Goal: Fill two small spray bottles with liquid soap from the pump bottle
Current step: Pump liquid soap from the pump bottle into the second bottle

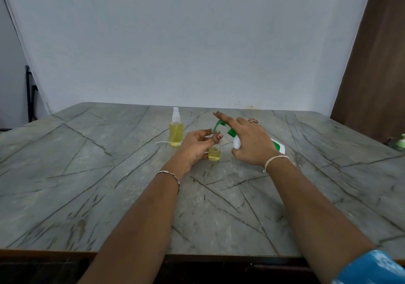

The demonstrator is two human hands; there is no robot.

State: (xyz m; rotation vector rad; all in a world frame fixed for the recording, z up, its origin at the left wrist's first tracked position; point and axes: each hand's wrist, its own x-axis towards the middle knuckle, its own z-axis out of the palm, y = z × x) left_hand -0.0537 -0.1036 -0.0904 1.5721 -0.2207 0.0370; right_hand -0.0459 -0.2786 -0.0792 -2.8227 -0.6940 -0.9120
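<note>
between both hands (221, 145) stands the open spray bottle (214, 153).

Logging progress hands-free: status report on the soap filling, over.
Left hand grips open small bottle, partly filled. Right hand holds tilted pump bottle, forefinger on pump, nozzle over the neck. Capped spray bottle filled. Nothing in the way.

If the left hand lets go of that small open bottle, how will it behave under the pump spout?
The small open bottle looks narrow and only partly filled, so it is probably light and easily tipped by a nudge from the spout of the pump bottle. Uncapped, it would likely spill. It is best steadied in the grip of the left hand.
</note>
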